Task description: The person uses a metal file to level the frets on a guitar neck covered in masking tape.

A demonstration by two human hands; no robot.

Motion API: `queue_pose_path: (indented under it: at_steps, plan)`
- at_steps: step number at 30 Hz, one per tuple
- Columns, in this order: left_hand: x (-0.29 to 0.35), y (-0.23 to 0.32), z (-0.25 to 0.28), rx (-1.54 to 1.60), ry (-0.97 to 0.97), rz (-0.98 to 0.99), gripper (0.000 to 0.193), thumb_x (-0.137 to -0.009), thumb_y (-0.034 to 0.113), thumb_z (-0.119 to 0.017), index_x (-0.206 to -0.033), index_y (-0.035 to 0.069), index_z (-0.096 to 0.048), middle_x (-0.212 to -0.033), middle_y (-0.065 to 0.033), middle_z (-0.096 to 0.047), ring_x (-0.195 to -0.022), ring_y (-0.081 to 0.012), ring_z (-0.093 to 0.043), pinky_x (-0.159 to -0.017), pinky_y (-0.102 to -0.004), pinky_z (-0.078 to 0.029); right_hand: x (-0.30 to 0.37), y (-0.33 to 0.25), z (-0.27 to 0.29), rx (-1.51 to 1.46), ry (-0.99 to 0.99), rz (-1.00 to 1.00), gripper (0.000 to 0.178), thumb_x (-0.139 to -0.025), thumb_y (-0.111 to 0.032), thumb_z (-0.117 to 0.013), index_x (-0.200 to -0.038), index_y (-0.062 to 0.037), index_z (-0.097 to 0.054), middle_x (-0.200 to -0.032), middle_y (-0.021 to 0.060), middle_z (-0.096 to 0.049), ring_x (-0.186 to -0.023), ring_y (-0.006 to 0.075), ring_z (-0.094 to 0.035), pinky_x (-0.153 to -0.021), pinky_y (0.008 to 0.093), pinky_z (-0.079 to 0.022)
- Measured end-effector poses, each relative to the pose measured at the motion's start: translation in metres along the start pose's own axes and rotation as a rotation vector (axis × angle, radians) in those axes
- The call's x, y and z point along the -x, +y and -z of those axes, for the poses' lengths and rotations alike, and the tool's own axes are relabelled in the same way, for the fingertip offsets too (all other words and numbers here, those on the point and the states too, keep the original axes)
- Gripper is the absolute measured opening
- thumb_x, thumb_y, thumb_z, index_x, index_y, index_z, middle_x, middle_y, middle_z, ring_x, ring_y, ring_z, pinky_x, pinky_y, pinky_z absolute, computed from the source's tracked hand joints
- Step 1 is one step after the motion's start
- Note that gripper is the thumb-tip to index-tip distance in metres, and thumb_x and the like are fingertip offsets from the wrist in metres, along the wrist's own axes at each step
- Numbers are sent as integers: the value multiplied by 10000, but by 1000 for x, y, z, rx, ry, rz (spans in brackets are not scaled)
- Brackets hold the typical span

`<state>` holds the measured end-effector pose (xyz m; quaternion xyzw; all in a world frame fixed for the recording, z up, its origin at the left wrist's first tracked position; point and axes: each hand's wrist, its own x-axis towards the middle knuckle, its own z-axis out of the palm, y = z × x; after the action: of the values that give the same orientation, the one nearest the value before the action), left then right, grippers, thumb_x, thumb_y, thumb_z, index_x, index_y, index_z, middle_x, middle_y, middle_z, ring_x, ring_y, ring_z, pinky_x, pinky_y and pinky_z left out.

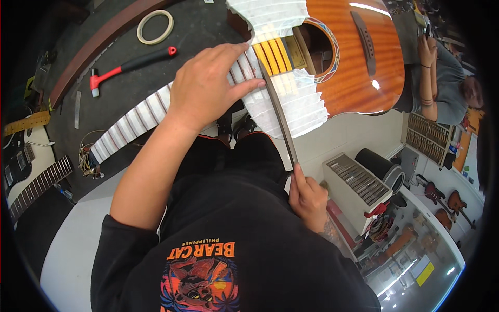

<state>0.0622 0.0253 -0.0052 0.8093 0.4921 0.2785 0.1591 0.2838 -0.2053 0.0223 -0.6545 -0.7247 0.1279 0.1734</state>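
Observation:
An acoustic guitar lies with its glossy brown body point(358, 62) at the upper right. White tape covers its fretboard point(130, 114) between the frets and the top beside it; a yellow-taped patch point(272, 56) shows several frets near the soundhole point(321, 49). My left hand point(208, 83) rests across the neck, fingers stretched out and thumb apart, the thumb tip beside a long, narrow metal file point(280, 114). Gripping the file's near end is my right hand point(309, 200), below the guitar's near edge. The file's far end lies across the fretboard by the yellow patch.
A red-and-black hammer point(130, 67) and a tape roll point(155, 27) lie on the dark bench. An electric guitar point(26, 161) sits at the left. At the right stand a tool box point(356, 182) and a glass case point(416, 260); another person point(447, 73) sits beyond.

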Motion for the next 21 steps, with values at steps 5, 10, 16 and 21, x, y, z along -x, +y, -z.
queue_pose_path:
  at_steps: [5, 10, 16, 21]
  plan:
    - [6, -5, 2, -38, -9, -10, 601, -770, 457, -861, -1231, 103, -707, -1164, -80, -735, -1054, -286, -706, -862, -385, -577, -31, -14, -11, -67, 30, -11, 463, -889, -21, -745, -1343, -45, -660, -619, 89, -532, -493, 272, -555, -508, 400, -468]
    - [3, 0, -2, -10, -50, 19, 610, -793, 471, -841, -1254, 98, -698, -1183, -91, -729, -1087, -301, -697, -882, -408, -572, -79, -16, -7, -72, 48, -1, 473, -892, -44, -752, -1354, -98, -663, -591, 77, -532, -480, 277, -566, -462, 416, -474]
    - [5, -1, 3, 5, -83, 35, 621, -805, 488, -827, -1276, 107, -689, -1231, -101, -714, -1128, -315, -681, -925, -423, -562, 6, -12, 4, -84, 46, -47, 453, -906, -12, -733, -1349, -84, -675, -598, 132, -539, -504, 304, -572, -511, 412, -468]
    - [3, -2, 0, 6, -69, 29, 633, -811, 507, -815, -1285, 109, -683, -1246, -98, -709, -1158, -318, -670, -943, -427, -557, -48, -12, -10, -48, 113, 36, 490, -901, -48, -744, -1377, -99, -643, -576, 95, -539, -467, 289, -575, -465, 425, -480]
